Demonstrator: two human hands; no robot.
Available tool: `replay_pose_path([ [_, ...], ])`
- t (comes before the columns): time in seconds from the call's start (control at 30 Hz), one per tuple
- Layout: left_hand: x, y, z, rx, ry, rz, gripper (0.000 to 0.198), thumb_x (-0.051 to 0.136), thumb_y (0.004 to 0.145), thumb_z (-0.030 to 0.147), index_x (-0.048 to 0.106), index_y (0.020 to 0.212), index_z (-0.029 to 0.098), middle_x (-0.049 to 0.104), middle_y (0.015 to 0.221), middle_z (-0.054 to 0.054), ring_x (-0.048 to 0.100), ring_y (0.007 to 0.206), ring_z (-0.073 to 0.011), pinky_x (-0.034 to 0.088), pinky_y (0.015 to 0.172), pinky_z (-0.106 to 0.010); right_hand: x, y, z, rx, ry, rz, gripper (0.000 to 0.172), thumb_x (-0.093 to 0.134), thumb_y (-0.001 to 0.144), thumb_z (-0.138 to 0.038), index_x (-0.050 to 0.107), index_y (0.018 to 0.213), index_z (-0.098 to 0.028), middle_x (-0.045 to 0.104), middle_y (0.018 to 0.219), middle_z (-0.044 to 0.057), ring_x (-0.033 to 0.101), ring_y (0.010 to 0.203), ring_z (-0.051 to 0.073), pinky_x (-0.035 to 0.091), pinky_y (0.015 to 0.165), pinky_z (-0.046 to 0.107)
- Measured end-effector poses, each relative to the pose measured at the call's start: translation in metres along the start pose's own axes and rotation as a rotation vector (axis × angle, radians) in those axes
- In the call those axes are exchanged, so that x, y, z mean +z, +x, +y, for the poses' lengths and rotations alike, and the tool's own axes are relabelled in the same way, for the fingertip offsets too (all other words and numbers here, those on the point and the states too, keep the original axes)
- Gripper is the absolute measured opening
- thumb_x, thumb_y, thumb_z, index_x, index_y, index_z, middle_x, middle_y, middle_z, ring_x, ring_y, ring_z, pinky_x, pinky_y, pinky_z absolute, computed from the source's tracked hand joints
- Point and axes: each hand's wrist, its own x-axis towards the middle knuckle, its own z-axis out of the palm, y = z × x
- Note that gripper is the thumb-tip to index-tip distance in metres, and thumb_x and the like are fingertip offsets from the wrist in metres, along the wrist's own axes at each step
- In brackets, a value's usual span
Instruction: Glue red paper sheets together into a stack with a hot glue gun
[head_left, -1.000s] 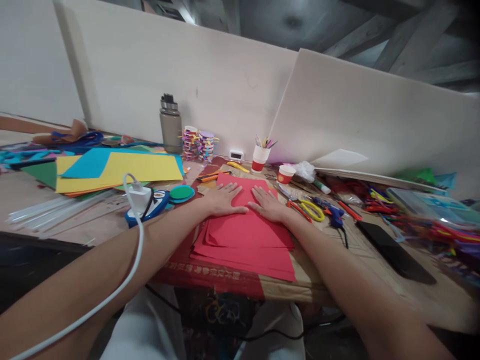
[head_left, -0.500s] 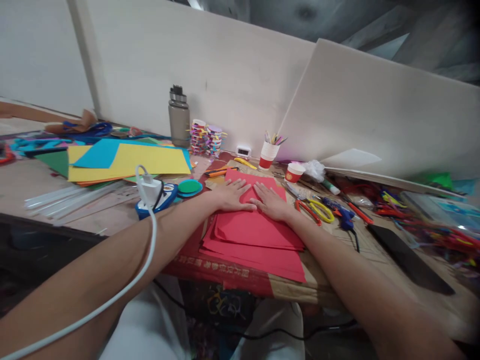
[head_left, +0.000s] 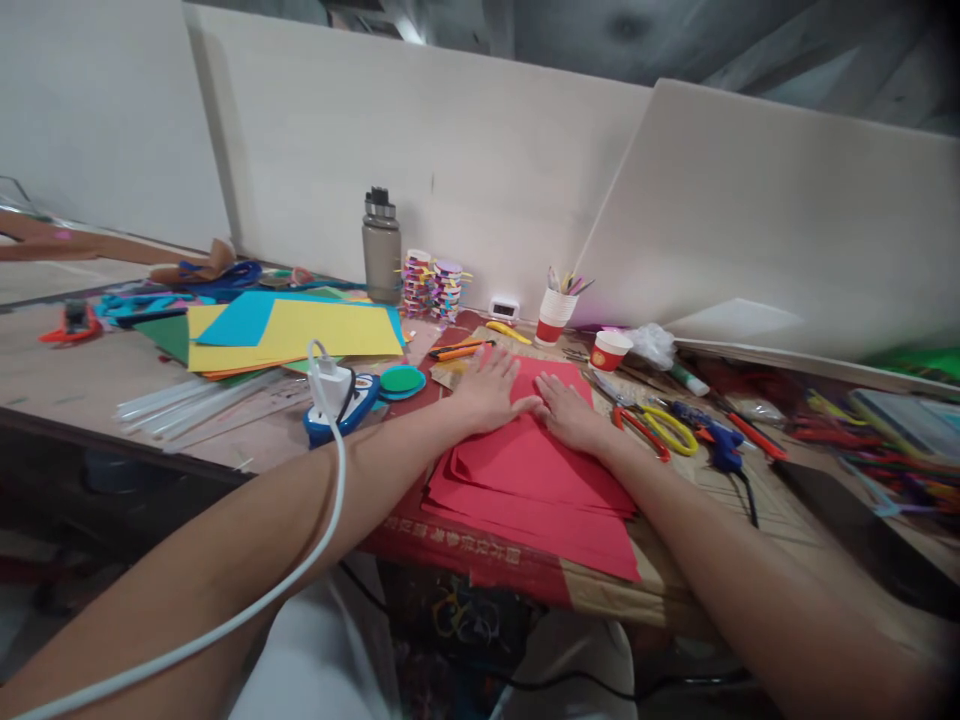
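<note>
A person's left hand (head_left: 489, 390) and right hand (head_left: 568, 412) rest flat, side by side, on loose red sheets (head_left: 529, 472) at the near middle of a cluttered table (head_left: 45, 368). Each grip is wide, palm down, fingers extended, grasping nothing; the thumbs about meet. This pose probably steadies the sheets, whose near edges fan unevenly. A blue glue gun (head_left: 724, 448) lies right, apparently within reach. Beyond the sheets, a paper cup (head_left: 552, 325) stands upright, seemingly to gather pencils (head_left: 566, 283).
</note>
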Motion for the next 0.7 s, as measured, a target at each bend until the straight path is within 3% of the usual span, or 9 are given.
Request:
replay_pose_path([
  [0.17,0.004,-0.003,0.007,0.159,-0.098,-0.176,0.089,0.017,0.084,0.074,0.021,0.149,0.014,0.017,0.155,-0.012,0.012,0.145,-0.0232,0.010,0.115,-0.043,-0.001,0.000,0.000,0.023,-0.023,-0.020,0.072,0.018,0.094,-0.052,0.024,0.147,-0.003,0.018,0.155,0.019,0.011,0.143,0.030,0.015,0.113,0.047],
  [0.47,-0.001,-0.013,0.000,0.189,-0.066,-0.200,0.088,0.019,0.084,0.074,0.025,0.149,0.014,0.014,0.156,-0.010,0.011,0.145,-0.0250,0.008,0.116,-0.042,0.002,0.001,0.004,0.019,0.006,0.025,0.076,0.014,0.093,-0.056,0.025,0.147,-0.005,0.020,0.154,0.018,0.014,0.143,0.028,0.014,0.114,0.045],
  [0.7,-0.004,-0.018,-0.007,0.220,-0.053,-0.217,0.090,0.022,0.083,0.074,0.020,0.150,0.015,0.012,0.156,-0.010,0.010,0.145,-0.0218,0.006,0.116,-0.040,-0.002,0.001,0.000,0.048,0.038,0.011,0.077,0.016,0.093,-0.058,0.024,0.148,-0.004,0.019,0.155,0.017,0.013,0.143,0.027,0.015,0.114,0.044],
])
